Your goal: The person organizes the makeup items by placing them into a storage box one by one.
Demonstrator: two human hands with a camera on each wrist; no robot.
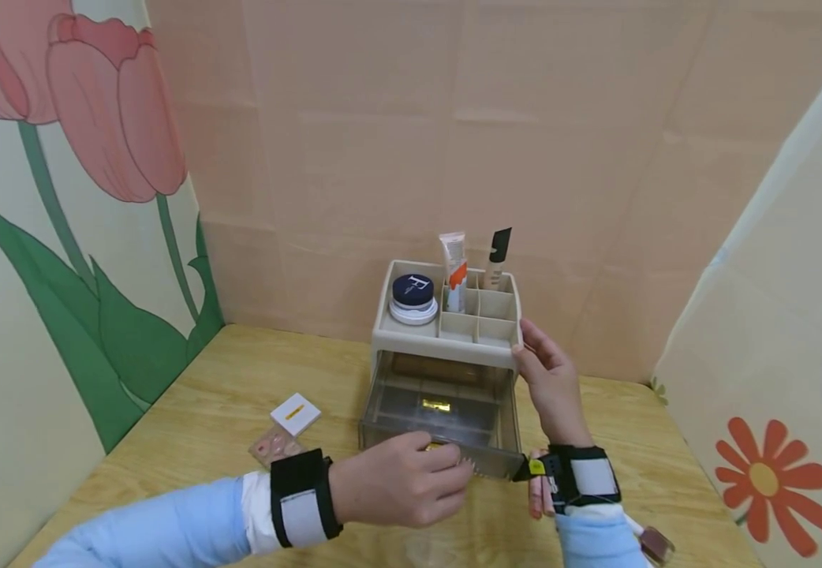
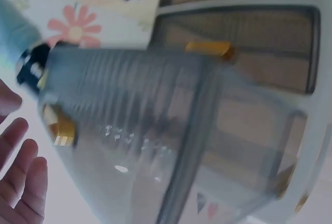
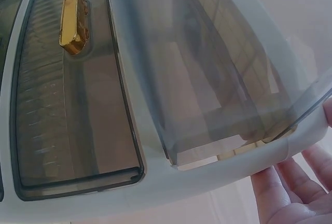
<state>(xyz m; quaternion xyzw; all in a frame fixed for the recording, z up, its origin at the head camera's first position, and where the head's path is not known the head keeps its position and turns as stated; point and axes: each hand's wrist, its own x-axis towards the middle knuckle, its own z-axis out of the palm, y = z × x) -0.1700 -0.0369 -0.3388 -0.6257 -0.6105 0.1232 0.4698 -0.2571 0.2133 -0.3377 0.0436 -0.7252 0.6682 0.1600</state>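
Left hand is hovering, loosely spread, near gold drawer handle; right hand is pinching edge of cosmetics organizer.

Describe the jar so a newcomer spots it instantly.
On the table, find the pale organizer with its top drawer open. The jar sits above, in the big left compartment. It's squat and round with a dark blue lid, unlike the slim tube and bottle.

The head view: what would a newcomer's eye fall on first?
Probably the big pink tulips at the upper left. Next comes the pale organizer near the middle, its smoky see-through drawer pulled out at the front. On its top, a dark-lidded jar sits left of a white-and-orange tube.
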